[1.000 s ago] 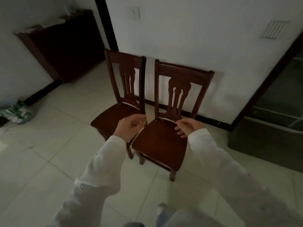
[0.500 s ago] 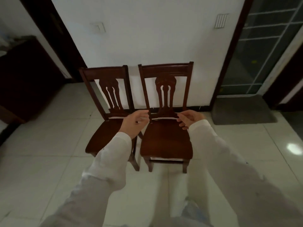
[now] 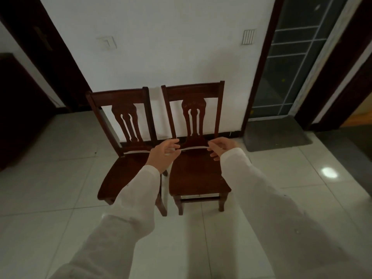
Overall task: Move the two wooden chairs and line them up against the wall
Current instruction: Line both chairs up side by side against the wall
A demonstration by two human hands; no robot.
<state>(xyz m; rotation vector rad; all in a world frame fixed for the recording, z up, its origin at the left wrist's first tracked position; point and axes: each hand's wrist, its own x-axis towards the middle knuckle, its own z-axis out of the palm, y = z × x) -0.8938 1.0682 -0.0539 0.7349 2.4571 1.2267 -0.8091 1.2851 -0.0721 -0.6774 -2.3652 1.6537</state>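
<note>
Two dark wooden chairs stand side by side with their backs to the white wall (image 3: 161, 37). The left chair (image 3: 124, 174) is angled slightly to the left, while the right chair (image 3: 197, 174) faces me squarely. A narrow gap separates their seats. My left hand (image 3: 164, 154) hovers over the rear left corner of the right chair's seat, fingers loosely curled and apart. Over the rear right of that seat is my right hand (image 3: 220, 147), also loosely open. Neither hand holds anything, and both arms wear pale sleeves.
A dark door (image 3: 40, 47) and a dark cabinet (image 3: 14, 109) stand at the left. At the right is a glass door (image 3: 291, 67) with a grey mat (image 3: 275, 135) in front of it. Pale floor tiles (image 3: 60, 198) spread around the chairs.
The view has swung round to face the wall squarely, so the chairs now sit centred. Both hands stay above the right chair's seat, empty throughout.
</note>
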